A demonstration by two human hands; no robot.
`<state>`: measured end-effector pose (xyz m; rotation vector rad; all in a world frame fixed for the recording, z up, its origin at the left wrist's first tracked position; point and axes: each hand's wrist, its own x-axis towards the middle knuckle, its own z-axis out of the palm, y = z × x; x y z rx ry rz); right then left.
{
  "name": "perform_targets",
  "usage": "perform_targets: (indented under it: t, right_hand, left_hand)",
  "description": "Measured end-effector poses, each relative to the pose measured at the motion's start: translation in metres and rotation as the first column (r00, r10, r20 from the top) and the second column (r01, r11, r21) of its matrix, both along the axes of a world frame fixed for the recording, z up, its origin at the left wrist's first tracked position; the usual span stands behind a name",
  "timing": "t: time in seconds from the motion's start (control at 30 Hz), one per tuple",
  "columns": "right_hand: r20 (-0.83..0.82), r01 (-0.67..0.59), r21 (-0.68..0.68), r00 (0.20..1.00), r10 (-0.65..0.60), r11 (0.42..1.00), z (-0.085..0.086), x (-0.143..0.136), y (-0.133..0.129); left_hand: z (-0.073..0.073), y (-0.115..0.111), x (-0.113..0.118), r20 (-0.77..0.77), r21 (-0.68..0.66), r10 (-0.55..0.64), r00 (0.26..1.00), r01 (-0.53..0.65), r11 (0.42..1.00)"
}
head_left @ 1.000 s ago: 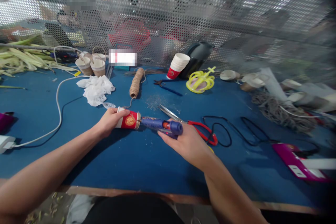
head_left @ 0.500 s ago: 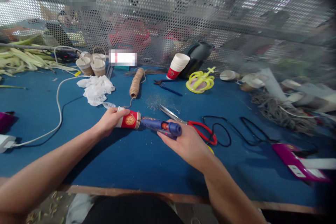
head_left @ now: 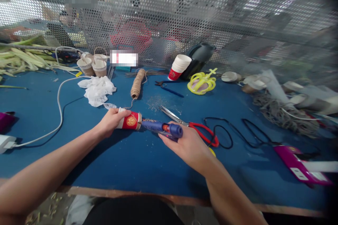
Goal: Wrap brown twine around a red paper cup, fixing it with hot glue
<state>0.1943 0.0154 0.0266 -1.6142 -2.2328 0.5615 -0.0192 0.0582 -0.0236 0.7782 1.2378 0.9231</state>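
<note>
My left hand (head_left: 110, 121) is closed around a red and white paper cup (head_left: 131, 121) with a gold emblem, held on its side above the table. In my right hand (head_left: 186, 145) is a blue glue gun (head_left: 158, 126), its nozzle at the cup's right end; whether the tip touches the cup I cannot tell. From the cup, twine runs up to a spool of twine (head_left: 137, 86) lying behind it. Scissors with red handles (head_left: 203, 132) lie just beyond my right hand, their blades pointing to the back left.
A blue table (head_left: 126, 168) carries white crumpled plastic (head_left: 99, 89), pliers (head_left: 170, 89), stacked paper cups (head_left: 179, 66), a yellow crown-shaped piece (head_left: 201, 83) and twine-wrapped cups (head_left: 99, 66). A purple power strip (head_left: 298, 165) lies right. Behind stands a perforated metal screen (head_left: 163, 14).
Hardly anything differs: both hands keep the cup and glue gun in nearly the same place, while the whole view shifts very slightly.
</note>
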Motion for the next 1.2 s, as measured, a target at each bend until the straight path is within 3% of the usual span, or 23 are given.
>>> perform_targets:
  t: [0.4,1.2]
  right_hand:
    - [-0.018,0.034,0.090,0.999,-0.032,0.995,-0.0068,0.0028,0.0020]
    - [0.015,-0.022,0.002,1.000,0.022,1.000,-0.0036,0.0016,-0.0019]
  left_hand:
    - [-0.0002,-0.0017,0.0006,0.005,0.017,0.001,1.000,-0.001,1.000]
    - [0.0000,-0.0016,0.0009,-0.005,0.010,0.009,1.000,-0.009,1.000]
